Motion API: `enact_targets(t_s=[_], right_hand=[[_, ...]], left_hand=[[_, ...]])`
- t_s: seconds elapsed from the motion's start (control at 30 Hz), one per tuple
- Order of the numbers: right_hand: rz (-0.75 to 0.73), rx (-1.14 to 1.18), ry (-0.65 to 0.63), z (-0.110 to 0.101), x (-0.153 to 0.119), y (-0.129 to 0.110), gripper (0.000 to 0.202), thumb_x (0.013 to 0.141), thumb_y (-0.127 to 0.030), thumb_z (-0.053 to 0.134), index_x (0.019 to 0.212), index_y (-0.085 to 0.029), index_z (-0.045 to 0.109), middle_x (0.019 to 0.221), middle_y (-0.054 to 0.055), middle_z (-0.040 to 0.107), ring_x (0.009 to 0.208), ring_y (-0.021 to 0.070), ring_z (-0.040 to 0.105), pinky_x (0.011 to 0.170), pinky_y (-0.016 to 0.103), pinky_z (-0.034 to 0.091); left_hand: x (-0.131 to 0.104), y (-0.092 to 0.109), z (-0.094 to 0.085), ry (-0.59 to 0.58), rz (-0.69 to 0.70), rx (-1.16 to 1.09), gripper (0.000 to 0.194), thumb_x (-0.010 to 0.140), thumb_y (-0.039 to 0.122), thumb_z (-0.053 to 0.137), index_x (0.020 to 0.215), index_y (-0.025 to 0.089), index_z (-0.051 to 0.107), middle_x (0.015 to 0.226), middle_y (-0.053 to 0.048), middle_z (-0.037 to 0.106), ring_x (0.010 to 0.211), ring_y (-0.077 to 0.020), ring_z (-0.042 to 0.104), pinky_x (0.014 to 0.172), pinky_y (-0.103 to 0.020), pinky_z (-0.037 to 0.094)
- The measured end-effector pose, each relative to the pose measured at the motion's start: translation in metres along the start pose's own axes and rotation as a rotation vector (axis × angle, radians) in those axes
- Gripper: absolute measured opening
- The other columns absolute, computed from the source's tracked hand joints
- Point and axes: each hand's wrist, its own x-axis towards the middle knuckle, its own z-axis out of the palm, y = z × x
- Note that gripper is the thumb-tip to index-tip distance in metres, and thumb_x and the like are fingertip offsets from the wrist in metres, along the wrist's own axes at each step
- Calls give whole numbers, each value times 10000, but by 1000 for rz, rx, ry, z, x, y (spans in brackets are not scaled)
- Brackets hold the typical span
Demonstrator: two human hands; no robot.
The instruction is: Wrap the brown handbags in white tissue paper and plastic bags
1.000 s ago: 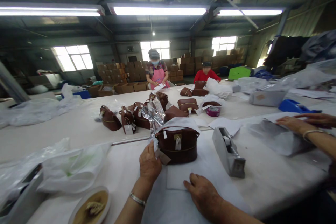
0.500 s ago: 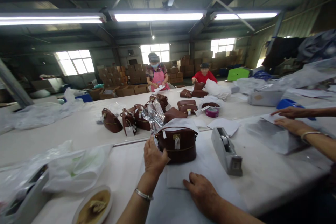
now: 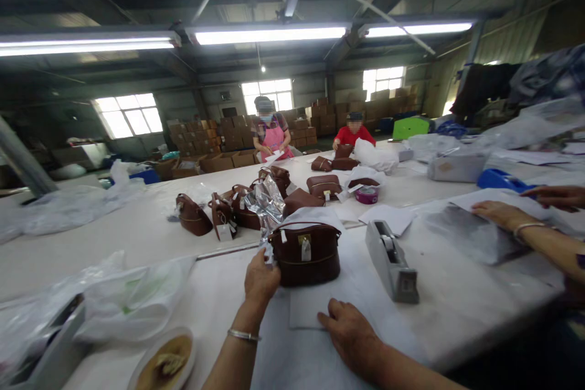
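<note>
A dark brown handbag (image 3: 307, 265) with a top strap, a gold-coloured clasp and a small wrapped tag stands upright on a large white sheet (image 3: 384, 317). At its left side is my left hand (image 3: 261, 279), its fingers closed by a small whitish piece that I cannot make out. My right hand (image 3: 351, 336) rests in front of the bag, fingers curled at the right edge of a folded white paper (image 3: 304, 311). Crumpled silver wrapping (image 3: 269, 198) and white tissue (image 3: 315, 216) lie just behind the bag.
A grey tape dispenser (image 3: 392, 262) stands to the right. Several brown handbags (image 3: 194, 214) sit further back. At left are a dish (image 3: 167, 361) and white plastic bags (image 3: 137, 295). A co-worker's hands (image 3: 503, 213) work at right; two people (image 3: 272, 134) are across the table.
My left hand has drawn back slightly left from the bag's lower corner. My right hand stays on the paper. The co-worker's upper hand at right has moved away to the right.
</note>
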Motion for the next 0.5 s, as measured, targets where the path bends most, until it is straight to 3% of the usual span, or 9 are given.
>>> enact_targets(t_s=[0.13, 0.23, 0.37, 0.43, 0.5], right_hand=[[9, 14, 34, 0, 1, 0, 423, 747, -40, 625, 1093, -280, 660, 922, 31, 626, 788, 193, 566, 743, 305, 404], [-1, 26, 56, 0, 1, 0, 404, 755, -42, 628, 1080, -279, 660, 906, 25, 624, 775, 186, 555, 735, 301, 394], [6, 11, 59, 0, 2, -1, 329, 787, -76, 638, 1052, -269, 665, 891, 27, 621, 755, 183, 542, 717, 301, 376], [8, 4, 42, -1, 3, -1, 288, 793, -95, 647, 1026, -263, 672, 883, 30, 622, 743, 181, 536, 706, 301, 369], [2, -3, 12, -4, 3, -1, 265, 796, -107, 649, 1011, -259, 679, 879, 34, 624, 736, 179, 532, 699, 300, 364]], left_hand=[[-3, -5, -1, 19, 104, 35, 667, 744, 283, 647, 1361, 79, 499, 1309, -213, 613, 1257, -314, 563, 1093, -419, 428], [1, 1, -13, 88, 176, 39, 693, 741, 282, 639, 1374, 50, 476, 1420, -235, 510, 1377, -335, 441, 1178, -449, 346], [12, 34, -41, 266, 484, 18, 526, 812, 279, 574, 1298, 80, 549, 1342, -197, 560, 1305, -298, 499, 1164, -457, 387], [17, 57, -50, 243, 645, 60, 454, 855, 311, 565, 1264, 117, 585, 1306, -165, 594, 1273, -276, 524, 1149, -442, 407], [21, 79, -52, 139, 726, 177, 445, 884, 355, 568, 1276, 146, 591, 1338, -147, 595, 1305, -279, 503, 1159, -451, 384]])
